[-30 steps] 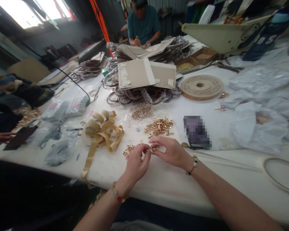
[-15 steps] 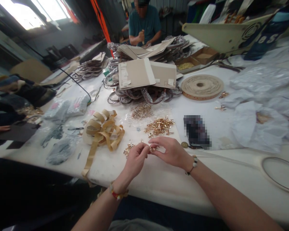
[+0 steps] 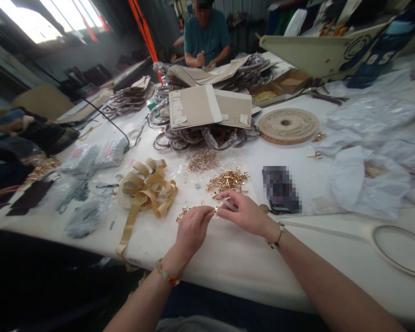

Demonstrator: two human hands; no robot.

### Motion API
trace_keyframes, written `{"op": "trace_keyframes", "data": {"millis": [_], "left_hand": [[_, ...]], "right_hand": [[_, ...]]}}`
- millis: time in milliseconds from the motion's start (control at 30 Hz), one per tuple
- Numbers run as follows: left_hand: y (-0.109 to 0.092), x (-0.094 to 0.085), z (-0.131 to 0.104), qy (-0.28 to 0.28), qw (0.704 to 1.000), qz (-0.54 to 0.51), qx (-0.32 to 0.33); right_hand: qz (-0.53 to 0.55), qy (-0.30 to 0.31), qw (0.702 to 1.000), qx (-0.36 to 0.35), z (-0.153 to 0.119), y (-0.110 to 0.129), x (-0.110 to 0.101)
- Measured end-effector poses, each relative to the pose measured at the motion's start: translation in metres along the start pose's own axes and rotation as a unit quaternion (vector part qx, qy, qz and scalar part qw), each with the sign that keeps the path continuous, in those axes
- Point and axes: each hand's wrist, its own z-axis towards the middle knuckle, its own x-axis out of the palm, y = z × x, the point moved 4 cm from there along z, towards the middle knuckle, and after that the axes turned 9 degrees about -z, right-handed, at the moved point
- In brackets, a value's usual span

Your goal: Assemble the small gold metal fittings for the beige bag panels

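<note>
Head view: my left hand (image 3: 192, 228) pinches a tiny gold bit (image 3: 215, 210) on my side of the gold pile (image 3: 228, 180). My right hand (image 3: 245, 214) grips a white strip (image 3: 229, 204); I can't tell if it touches the gold bit. Yellow tape (image 3: 130, 223) lies to the left.

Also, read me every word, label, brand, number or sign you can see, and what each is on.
"e S", the letters I can make out: on the blue bottle.
Round emblem on the beige panel: too blurred to read.
Pink marks on the plastic bags: too blurred.
I can't read anything else.
</note>
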Motion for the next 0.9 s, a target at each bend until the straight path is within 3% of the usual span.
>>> {"op": "trace_keyframes", "data": {"millis": [100,200,333,467,567,667,900], "left_hand": [[0.019,0.001,0.004,0.053,0.988,0.05,-0.133],[0.033,0.002,0.013,0.088,0.975,0.068,-0.193],[0.043,0.004,0.032,0.091,0.969,0.059,-0.221],[0.041,0.0,0.044,0.062,0.969,0.025,-0.238],[0.03,-0.003,0.039,0.041,0.974,-0.045,-0.217],[0.016,0.001,0.027,0.061,0.976,-0.119,-0.172],[-0.006,0.007,0.007,0.053,0.963,-0.182,-0.192]], "right_hand": [[-0.021,-0.016,0.999,-0.02,0.0,0.004,-0.002],[-0.017,-0.004,1.0,-0.025,0.0,0.006,-0.001],[-0.027,0.016,0.999,-0.026,0.0,0.006,0.001],[-0.045,0.015,0.999,-0.023,0.0,0.005,0.001],[-0.06,0.002,0.998,-0.027,0.0,0.006,-0.001],[-0.084,0.013,0.995,-0.053,-0.001,0.008,0.0],[-0.147,0.053,0.984,-0.086,-0.004,0.011,0.01]]}}
